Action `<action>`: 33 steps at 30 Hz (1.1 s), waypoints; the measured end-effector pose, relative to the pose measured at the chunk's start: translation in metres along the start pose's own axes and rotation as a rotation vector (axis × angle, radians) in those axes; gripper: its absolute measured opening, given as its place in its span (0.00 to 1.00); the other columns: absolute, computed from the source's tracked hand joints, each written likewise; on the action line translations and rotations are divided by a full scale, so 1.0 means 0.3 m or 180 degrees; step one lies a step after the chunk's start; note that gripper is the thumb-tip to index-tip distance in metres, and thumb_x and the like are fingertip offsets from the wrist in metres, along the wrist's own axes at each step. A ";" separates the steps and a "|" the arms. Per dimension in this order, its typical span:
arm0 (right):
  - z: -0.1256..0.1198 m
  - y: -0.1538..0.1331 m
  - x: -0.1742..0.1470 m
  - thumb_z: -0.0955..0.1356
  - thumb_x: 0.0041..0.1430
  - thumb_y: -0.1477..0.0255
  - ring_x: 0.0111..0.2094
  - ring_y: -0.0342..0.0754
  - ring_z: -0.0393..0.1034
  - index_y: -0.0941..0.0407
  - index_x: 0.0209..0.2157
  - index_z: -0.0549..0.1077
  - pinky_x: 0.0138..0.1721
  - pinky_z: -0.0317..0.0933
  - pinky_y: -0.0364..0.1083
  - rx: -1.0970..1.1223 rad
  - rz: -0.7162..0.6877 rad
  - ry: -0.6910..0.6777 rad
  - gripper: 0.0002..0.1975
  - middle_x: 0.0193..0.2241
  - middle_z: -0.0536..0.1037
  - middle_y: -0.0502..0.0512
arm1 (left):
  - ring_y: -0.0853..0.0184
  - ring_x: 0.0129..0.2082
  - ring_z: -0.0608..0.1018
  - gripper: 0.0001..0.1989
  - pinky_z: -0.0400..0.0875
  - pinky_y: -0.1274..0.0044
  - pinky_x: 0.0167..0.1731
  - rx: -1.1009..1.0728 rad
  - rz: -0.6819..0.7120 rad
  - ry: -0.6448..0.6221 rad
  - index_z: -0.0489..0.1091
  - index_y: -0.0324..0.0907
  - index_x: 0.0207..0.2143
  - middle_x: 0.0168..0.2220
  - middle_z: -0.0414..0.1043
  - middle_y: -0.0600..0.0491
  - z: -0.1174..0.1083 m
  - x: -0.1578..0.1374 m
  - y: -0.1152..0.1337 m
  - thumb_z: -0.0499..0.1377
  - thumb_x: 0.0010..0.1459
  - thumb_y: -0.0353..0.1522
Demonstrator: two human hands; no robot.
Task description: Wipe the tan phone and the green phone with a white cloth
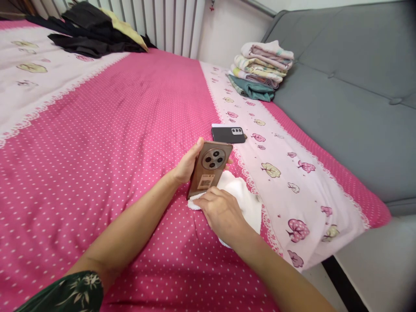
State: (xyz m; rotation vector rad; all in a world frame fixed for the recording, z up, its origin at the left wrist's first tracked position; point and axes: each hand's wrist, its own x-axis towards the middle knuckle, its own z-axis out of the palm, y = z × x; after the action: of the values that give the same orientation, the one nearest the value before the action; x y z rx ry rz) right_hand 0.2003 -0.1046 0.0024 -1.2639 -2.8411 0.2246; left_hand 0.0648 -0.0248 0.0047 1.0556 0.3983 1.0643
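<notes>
A brownish-gold smartphone (pixel 194 184) is held up and tilted, its back with a round camera ring and a printed label facing me. My left hand (pixel 188 162) is closed around its upper part, thumb along the left edge and fingertips showing past the right edge. Pinched in my right hand (pixel 221 210), a white cloth (pixel 248 203) presses against the phone's lower end. The rest of the cloth hangs down to the bed on the right, and my right fingertips are partly hidden in it.
Just beyond lies a dark phone (pixel 222 134) with a pale item under its far edge. Folded fabrics (pixel 260 65) are stacked by the grey headboard (pixel 351 86). Dark clothes (pixel 94 34) lie at the far left before a white radiator (pixel 162 26). A pink dotted bedspread (pixel 146 108) lies beneath.
</notes>
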 end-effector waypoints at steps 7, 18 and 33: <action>-0.002 -0.001 -0.001 0.67 0.63 0.78 0.40 0.49 0.69 0.53 0.41 0.79 0.37 0.60 0.48 -0.0013 -0.0027 0.0116 0.11 0.36 0.81 0.51 | 0.59 0.35 0.80 0.43 0.72 0.70 0.38 0.0005 -0.0050 0.0062 0.75 0.34 0.45 0.40 0.79 0.39 -0.001 -0.001 0.001 0.50 0.51 0.64; -0.010 -0.005 0.004 0.66 0.64 0.77 0.41 0.50 0.69 0.53 0.42 0.79 0.39 0.60 0.48 -0.0025 0.0038 -0.0068 0.10 0.37 0.81 0.51 | 0.60 0.35 0.80 0.44 0.72 0.71 0.38 -0.0039 -0.0050 0.0025 0.74 0.33 0.46 0.41 0.79 0.39 -0.001 -0.001 0.000 0.49 0.51 0.64; -0.003 0.001 0.000 0.67 0.63 0.78 0.39 0.49 0.69 0.53 0.41 0.79 0.37 0.60 0.48 -0.0020 -0.0055 0.0126 0.10 0.35 0.81 0.51 | 0.59 0.36 0.80 0.43 0.72 0.71 0.37 0.0029 -0.0060 0.0052 0.74 0.34 0.46 0.41 0.79 0.39 -0.001 0.001 -0.001 0.49 0.52 0.64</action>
State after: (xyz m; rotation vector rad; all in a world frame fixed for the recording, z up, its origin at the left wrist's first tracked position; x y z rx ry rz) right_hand 0.2005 -0.1043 0.0032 -1.2302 -2.8206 0.1882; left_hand 0.0648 -0.0244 0.0041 1.0498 0.4260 1.0557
